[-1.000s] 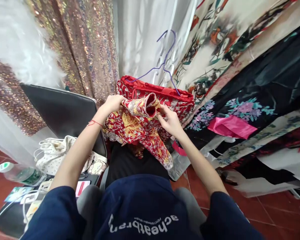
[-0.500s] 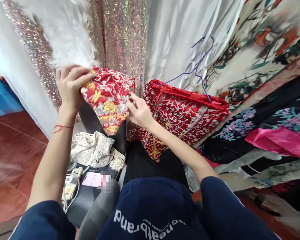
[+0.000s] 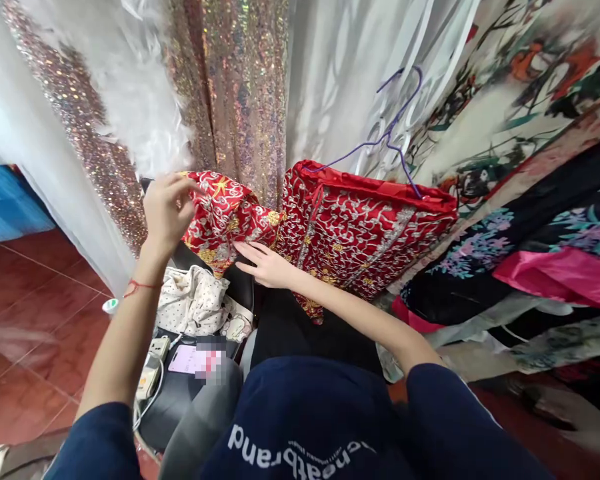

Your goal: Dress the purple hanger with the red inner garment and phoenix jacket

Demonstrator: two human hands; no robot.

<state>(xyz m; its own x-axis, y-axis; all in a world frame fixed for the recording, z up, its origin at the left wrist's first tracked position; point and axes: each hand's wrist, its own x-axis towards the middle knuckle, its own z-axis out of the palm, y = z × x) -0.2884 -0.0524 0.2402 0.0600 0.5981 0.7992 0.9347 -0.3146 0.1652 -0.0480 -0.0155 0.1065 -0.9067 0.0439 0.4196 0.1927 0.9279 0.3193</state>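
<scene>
Head view: red embroidered garment sleeve [image 3: 225, 217] stretched leftward from its purple wire hanger [image 3: 390, 143].
Left hand [image 3: 167, 210] pinches its far-left end; right hand [image 3: 265, 263], fingers open, lies flat beneath, nearer the hanger.

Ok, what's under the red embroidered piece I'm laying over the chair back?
Under the red embroidered piece shows the black chair back, with the right hand flat beneath its edge. The chair's top edge is covered.

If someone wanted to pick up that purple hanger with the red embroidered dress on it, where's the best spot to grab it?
Probably the hook of the purple hanger, taken from above. It sticks up free against the white fabric, while the hanger's arms lie along the top edge of the red embroidered garment, partly tucked into the cloth. The left hand and right hand are both busy on the garment's sleeve, well clear of the hook.
</scene>
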